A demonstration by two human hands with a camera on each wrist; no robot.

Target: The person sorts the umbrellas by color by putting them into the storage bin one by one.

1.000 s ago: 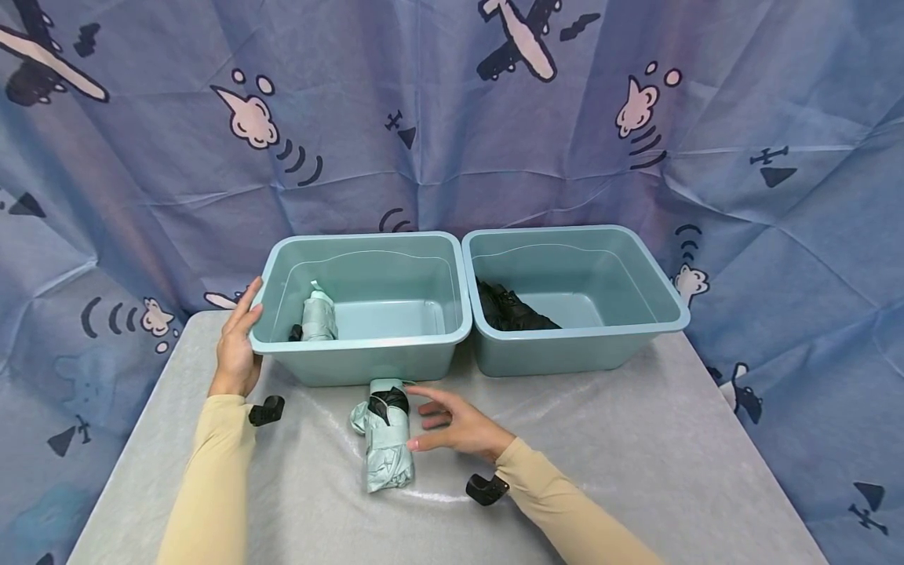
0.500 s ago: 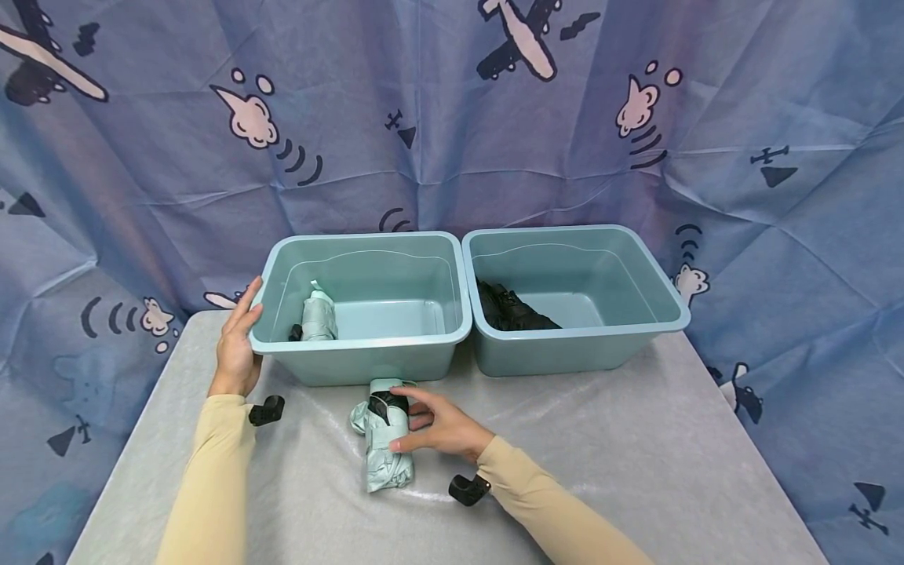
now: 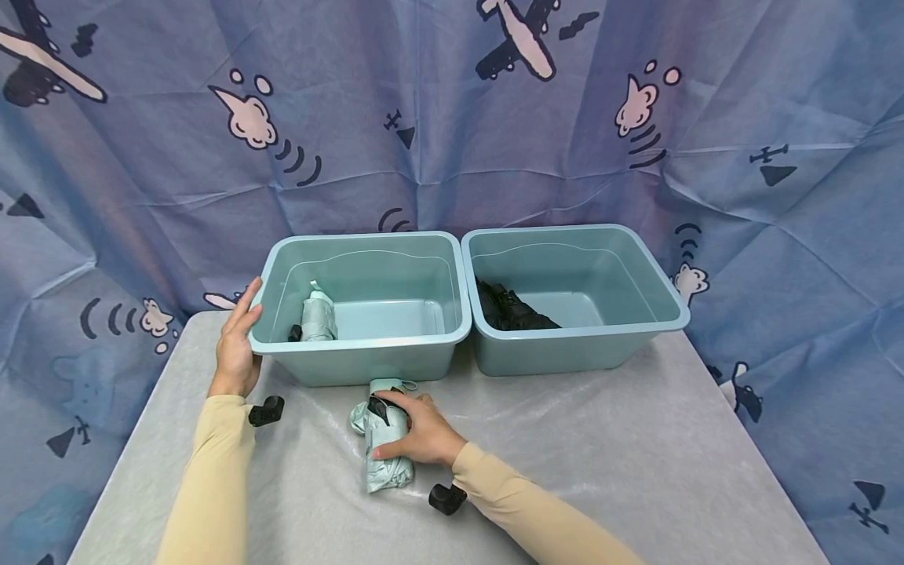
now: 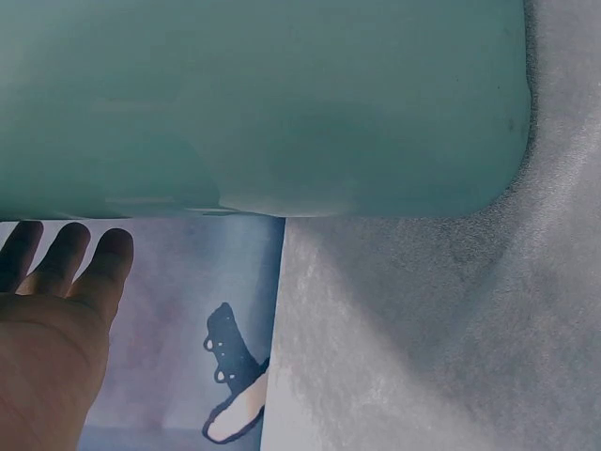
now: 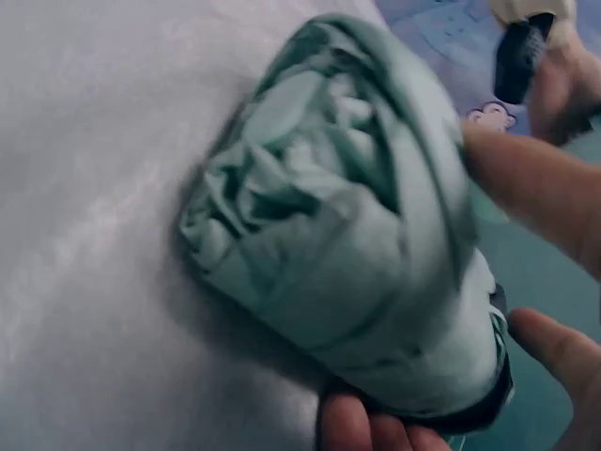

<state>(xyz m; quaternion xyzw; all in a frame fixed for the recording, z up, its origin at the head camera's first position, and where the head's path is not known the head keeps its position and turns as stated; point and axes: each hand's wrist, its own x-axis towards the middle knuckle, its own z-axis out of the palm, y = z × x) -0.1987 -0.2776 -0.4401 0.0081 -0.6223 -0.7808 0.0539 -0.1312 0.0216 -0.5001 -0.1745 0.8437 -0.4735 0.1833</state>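
Note:
A mint-green folded umbrella [image 3: 387, 473] with a black patch near its top lies on the table in front of the left bin [image 3: 367, 345]. Around its right side my right hand [image 3: 421, 431] curls, thumb and fingers on the fabric. The right wrist view shows the bunched cloth of the umbrella [image 5: 319, 254] up close, fingertips [image 5: 345, 425] at its underside. My left hand [image 3: 235, 353] rests against the left bin's outer side, with fingers extended at the rim. Inside that bin stands another mint-green wrapped bundle [image 3: 319, 316], beside a small black item [image 3: 295, 333].
A matching right bin [image 3: 575, 327] stands close beside the left one and holds a black fabric bundle [image 3: 515, 310]. Both are on a pale cloth-covered table [image 3: 636, 455]. Behind hangs a blue patterned curtain [image 3: 452, 118].
My right hand has moved left onto the folded umbrella, and its thumb and fingers have closed in around it. The left hand and both bins have stayed put.

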